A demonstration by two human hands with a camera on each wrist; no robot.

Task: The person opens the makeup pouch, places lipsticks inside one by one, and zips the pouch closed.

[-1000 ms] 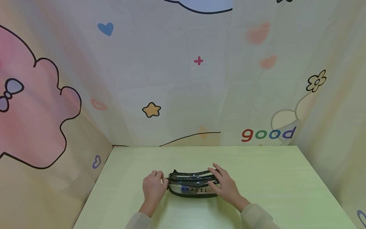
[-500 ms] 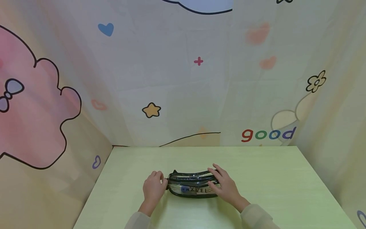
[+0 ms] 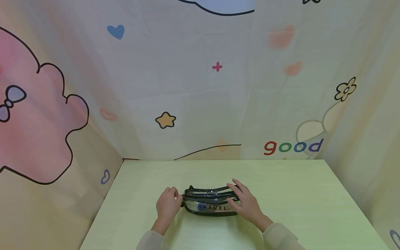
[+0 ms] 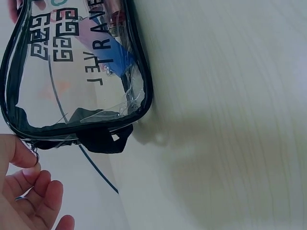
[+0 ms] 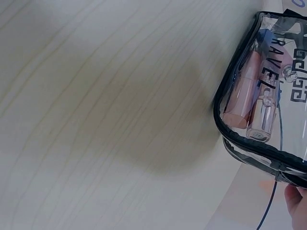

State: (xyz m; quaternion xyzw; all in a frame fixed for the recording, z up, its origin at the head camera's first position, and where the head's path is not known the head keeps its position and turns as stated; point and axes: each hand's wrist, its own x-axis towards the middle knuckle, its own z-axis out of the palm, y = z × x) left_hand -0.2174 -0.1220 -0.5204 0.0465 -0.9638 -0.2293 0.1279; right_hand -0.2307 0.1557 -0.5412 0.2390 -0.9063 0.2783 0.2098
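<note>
A clear cosmetic bag with black trim and the word TRAVEL stands upright on the table between my hands. At its left end my left hand pinches the zipper pull between thumb and fingers; the left wrist view shows its small metal ring at the bag's corner. My right hand grips the right end, thumb on the front and fingers over the far side. Through the plastic, the right wrist view shows a pink tube beside a small clear bottle. A black fabric tab sticks out below the left end.
The pale green table reaches back to a printed cloth backdrop with stars, hearts and the word "good". Cloth sides rise along the table's left and right edges.
</note>
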